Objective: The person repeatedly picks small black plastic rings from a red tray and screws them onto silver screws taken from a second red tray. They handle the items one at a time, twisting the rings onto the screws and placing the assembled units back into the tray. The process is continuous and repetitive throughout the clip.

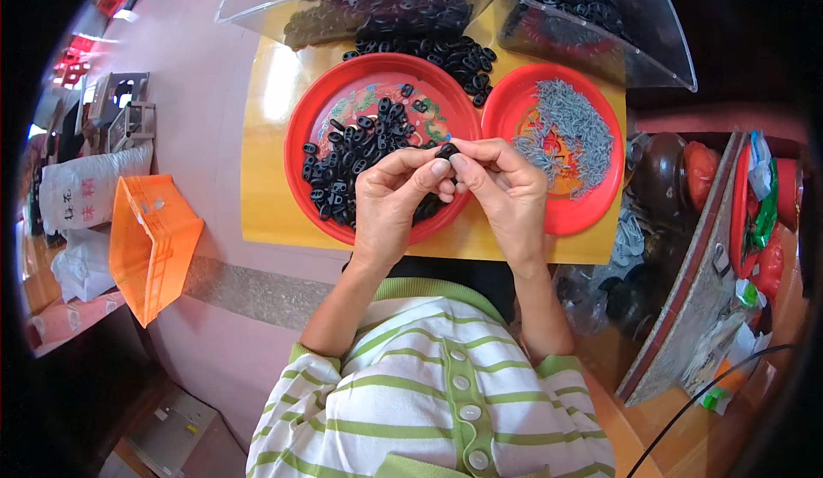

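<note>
Both hands meet over the near right part of a red tray [300, 182]. Between the fingertips is a small black plastic piece [447, 150]. My left hand [393, 193] pinches it from the left, and my right hand [504, 188] pinches it from the right. Underneath lie many small black plastic pieces [356, 148] with holes, heaped in the tray. Small grey screw-like pins [570, 131] fill much of a second red tray [591, 212], just right of my right hand. Whether a pin sits in the held piece cannot be seen.
At the far edge of the yellow table [270, 152] stand two clear bins [369, 2] [617, 41] of black pieces, with more spilled in front. An orange crate [154, 246] is at the left, near a white sack [90, 186]. Bags and a dark jar [664, 178] crowd the right.
</note>
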The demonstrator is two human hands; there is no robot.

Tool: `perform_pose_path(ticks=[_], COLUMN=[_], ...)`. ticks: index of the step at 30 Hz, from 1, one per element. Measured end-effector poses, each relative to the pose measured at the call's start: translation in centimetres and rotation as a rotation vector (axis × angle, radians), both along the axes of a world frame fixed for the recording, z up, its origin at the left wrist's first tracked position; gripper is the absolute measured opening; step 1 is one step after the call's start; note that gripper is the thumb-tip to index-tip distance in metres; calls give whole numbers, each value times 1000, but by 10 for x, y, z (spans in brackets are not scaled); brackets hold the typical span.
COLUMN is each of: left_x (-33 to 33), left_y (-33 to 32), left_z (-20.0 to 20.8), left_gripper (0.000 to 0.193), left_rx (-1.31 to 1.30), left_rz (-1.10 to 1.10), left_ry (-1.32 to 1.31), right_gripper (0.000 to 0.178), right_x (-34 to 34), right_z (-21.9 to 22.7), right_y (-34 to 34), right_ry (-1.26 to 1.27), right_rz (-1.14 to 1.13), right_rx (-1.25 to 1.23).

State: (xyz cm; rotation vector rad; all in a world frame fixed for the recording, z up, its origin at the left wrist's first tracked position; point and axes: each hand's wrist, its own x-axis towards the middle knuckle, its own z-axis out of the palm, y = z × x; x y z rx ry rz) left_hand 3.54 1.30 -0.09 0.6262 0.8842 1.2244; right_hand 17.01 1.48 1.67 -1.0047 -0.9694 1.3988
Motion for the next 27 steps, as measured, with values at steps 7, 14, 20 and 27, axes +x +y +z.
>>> perform_pose_path(ticks=[7, 14, 20, 27], left_x=[-5, 3, 15, -3], left_y=[1, -2, -3, -8], left_z=[3, 0, 18, -4], left_gripper=[13, 10, 19, 27], left_rx=[-1, -45, 158, 511], left_rz=[2, 36, 121, 76], left_ry=[-169, -307, -47, 238], right_gripper=[23, 29, 26, 23], right_x=[2, 1, 18, 25], right_z=[12, 19, 25, 30], right_y=[2, 4, 6, 2], right_ry=[-399, -589, -557, -481], right_rz=[-9, -97, 9, 168], right_rx=[243, 384, 363, 303])
